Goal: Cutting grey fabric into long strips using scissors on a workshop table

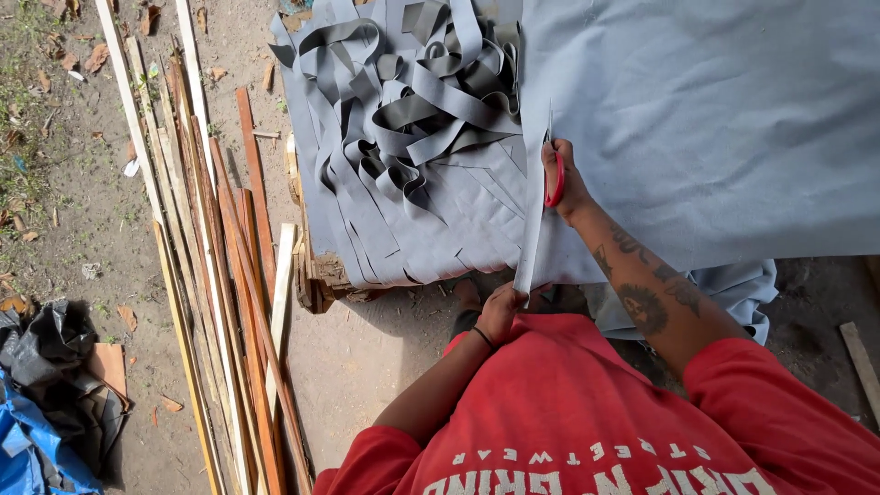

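Bare dirt ground [82,211], scattered with dry leaves, is being seen around a low surface [316,275] that is being covered by a large grey sheet [715,119]. Red-handled scissors [554,179] are being held in the right hand [564,183], its grip closed around the handles, with the blades lying on the sheet along the cut line. A narrow grey strip [532,238], partly cut free from the sheet, is being pinched at its near end by the left hand [500,312], whose grip is closed on it. A pile of cut grey strips [412,101] is lying on the sheet to the left of the scissors. Long wooden slats [220,275] are lying on the ground further left, and a black and blue tarpaulin [37,403] is lying beyond them.
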